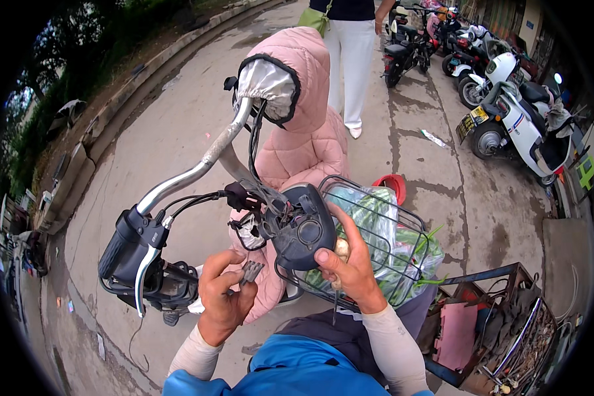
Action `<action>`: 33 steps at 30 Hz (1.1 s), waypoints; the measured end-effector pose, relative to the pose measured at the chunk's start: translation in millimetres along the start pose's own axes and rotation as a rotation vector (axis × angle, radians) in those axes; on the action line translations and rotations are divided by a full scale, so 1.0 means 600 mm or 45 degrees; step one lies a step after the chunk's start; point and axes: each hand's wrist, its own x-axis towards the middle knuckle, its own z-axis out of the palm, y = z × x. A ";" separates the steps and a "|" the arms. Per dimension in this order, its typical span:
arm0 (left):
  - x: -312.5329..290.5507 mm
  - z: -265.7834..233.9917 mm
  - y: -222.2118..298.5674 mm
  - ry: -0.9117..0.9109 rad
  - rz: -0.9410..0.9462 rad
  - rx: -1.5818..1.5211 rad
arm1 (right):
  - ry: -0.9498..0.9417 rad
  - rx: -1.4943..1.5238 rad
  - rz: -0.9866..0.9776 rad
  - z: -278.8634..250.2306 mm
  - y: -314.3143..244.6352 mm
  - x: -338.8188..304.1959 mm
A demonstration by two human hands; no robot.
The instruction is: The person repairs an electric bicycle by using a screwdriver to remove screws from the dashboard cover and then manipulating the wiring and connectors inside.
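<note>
My left hand (226, 294) pinches a small grey ridged piece (251, 272) between thumb and fingers, just left of the black housing. Its exact kind I cannot make out. My right hand (355, 264) grips the right edge of the rounded black headlight-like housing (305, 228), whose open back shows wires and a round socket. A screwdriver with a pale handle (341, 249) is also tucked in that hand, its thin shaft pointing down. Cables run from the housing to the bike's silver handlebar (211, 158). A brake lever (148, 270) and black grip (119, 251) sit at left.
A pink quilted cover (303, 86) hangs over the far handlebar end. Beside my right hand is a black wire basket (412, 224) with bagged green vegetables. A tool crate (455, 379) stands lower right. A person in white trousers (346, 59) stands ahead; parked scooters (525, 122) line the right.
</note>
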 end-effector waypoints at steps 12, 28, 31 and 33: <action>-0.674 0.026 -0.065 0.336 -2.509 -0.480 | 0.252 0.251 -0.269 -0.020 -0.004 -0.049; -0.856 0.007 -0.236 0.014 -2.266 0.499 | 0.377 0.032 -0.344 0.066 0.017 -0.169; -0.843 -0.009 -0.247 -0.154 -2.161 0.666 | 0.335 0.049 -0.304 0.076 0.036 -0.176; -0.834 -0.018 -0.262 -0.146 -2.147 0.660 | 0.256 0.061 -0.304 0.074 0.046 -0.180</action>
